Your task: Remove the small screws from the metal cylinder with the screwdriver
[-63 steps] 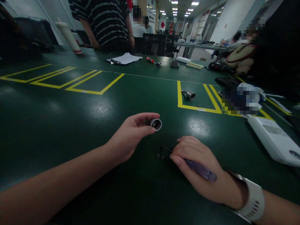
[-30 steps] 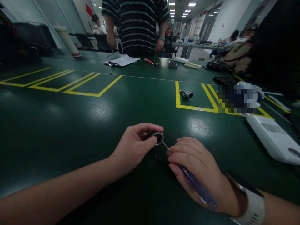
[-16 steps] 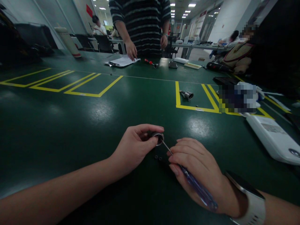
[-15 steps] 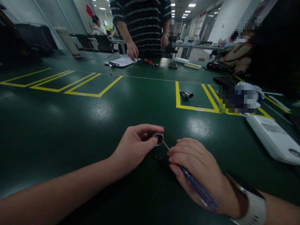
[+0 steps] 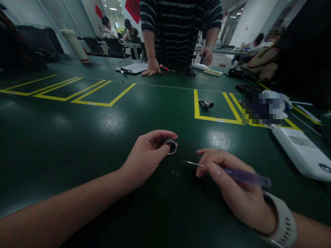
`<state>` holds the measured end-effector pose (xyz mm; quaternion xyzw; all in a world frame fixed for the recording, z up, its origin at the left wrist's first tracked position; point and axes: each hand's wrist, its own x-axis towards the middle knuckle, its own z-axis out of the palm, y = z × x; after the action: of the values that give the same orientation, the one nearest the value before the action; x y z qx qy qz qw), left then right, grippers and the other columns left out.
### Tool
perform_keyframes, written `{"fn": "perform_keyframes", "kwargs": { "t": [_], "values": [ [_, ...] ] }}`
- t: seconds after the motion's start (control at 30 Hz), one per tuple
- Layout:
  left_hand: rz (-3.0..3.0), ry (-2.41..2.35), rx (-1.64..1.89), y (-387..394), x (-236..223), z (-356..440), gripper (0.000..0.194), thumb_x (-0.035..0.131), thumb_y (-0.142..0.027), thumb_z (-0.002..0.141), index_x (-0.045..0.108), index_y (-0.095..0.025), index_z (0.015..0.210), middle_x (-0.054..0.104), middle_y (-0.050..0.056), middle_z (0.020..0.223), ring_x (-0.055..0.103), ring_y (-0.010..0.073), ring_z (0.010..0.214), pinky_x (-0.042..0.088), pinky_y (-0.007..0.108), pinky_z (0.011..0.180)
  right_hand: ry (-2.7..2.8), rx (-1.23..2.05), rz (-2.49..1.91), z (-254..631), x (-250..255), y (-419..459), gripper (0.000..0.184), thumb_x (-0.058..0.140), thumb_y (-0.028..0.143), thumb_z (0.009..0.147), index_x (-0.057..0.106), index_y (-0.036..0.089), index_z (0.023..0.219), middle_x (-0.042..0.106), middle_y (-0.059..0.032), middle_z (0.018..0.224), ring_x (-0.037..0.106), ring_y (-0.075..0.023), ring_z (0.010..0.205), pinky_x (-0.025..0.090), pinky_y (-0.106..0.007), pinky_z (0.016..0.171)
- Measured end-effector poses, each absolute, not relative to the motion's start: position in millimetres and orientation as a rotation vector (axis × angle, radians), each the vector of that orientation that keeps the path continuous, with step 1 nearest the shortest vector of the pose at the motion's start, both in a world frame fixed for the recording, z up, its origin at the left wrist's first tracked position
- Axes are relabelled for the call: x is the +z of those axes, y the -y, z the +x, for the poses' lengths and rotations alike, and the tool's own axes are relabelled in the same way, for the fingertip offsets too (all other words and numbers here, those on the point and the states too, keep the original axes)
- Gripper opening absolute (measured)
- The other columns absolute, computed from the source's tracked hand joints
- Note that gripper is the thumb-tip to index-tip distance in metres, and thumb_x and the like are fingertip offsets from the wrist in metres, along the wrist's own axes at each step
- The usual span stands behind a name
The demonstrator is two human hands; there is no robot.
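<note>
Between the thumb and fingers of my left hand (image 5: 148, 155) is a small cup-shaped metal part (image 5: 171, 146), its round opening turned toward the right. My right hand (image 5: 230, 179) is closed around a screwdriver (image 5: 245, 177) with a translucent purple handle. The screwdriver's thin shaft points left, its tip in the air apart from the metal part. Two tiny dark rings, perhaps nuts (image 5: 175, 173), lie on the green table (image 5: 116, 220) below the gap between my hands. The far side of the metal part is hidden by my left fingers.
Yellow tape outlines (image 5: 90, 103) mark the table; one on the right holds another metal part (image 5: 207, 104). A white device (image 5: 301, 153) lies at the right. Across the table a person in a striped top leans a hand (image 5: 152, 68) beside a clipboard (image 5: 131, 68).
My right hand has drawn the screwdriver out of the metal part and back to the right, tilting it flatter. My left hand has shifted slightly up. The person opposite has moved right.
</note>
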<state>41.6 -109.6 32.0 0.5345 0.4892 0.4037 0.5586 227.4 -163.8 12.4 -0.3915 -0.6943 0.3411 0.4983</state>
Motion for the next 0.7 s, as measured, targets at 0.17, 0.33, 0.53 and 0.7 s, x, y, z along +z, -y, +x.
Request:
{"fn": "perform_keyframes", "kwargs": {
  "t": [0.17, 0.33, 0.53, 0.7],
  "values": [
    [1.121, -1.119, 0.966, 103, 34, 37, 0.042, 0.071, -0.008, 0.064, 0.059, -0.016, 0.103, 0.070, 0.005, 0.096, 0.065, 0.0173, 0.090, 0.049, 0.031, 0.084, 1.309, 1.344, -0.976, 227, 3, 152, 0.026, 0.053, 0.036, 0.087, 0.056, 0.019, 0.068, 0.056, 0.0029, 0.053, 0.054, -0.0128, 0.054, 0.051, -0.034, 0.073],
    [1.059, -1.036, 0.989, 103, 34, 37, 0.044, 0.074, -0.008, 0.062, 0.059, -0.016, 0.102, 0.069, 0.004, 0.096, 0.064, 0.0174, 0.091, 0.049, 0.031, 0.085, 1.332, 1.337, -0.991, 224, 2, 150, 0.025, 0.055, 0.038, 0.086, 0.058, 0.018, 0.070, 0.058, 0.0012, 0.057, 0.057, -0.0137, 0.059, 0.049, -0.028, 0.063],
    [1.015, -0.989, 1.024, 105, 36, 39, 0.036, 0.075, -0.013, 0.065, 0.061, -0.015, 0.098, 0.068, 0.003, 0.092, 0.064, 0.0162, 0.088, 0.050, 0.030, 0.083, 1.572, 1.130, -1.116, 221, 11, 155, 0.029, 0.049, 0.033, 0.089, 0.058, 0.018, 0.066, 0.057, 0.0005, 0.058, 0.056, -0.0134, 0.057, 0.048, -0.028, 0.061],
    [0.921, -0.892, 1.073, 106, 38, 40, 0.031, 0.073, -0.015, 0.068, 0.064, -0.015, 0.097, 0.068, 0.004, 0.097, 0.062, 0.0184, 0.097, 0.047, 0.034, 0.092, 1.849, 0.697, -1.058, 221, 17, 166, 0.024, 0.047, 0.020, 0.088, 0.054, 0.018, 0.065, 0.051, 0.0027, 0.058, 0.052, -0.0121, 0.058, 0.045, -0.040, 0.085]
  ]
}}
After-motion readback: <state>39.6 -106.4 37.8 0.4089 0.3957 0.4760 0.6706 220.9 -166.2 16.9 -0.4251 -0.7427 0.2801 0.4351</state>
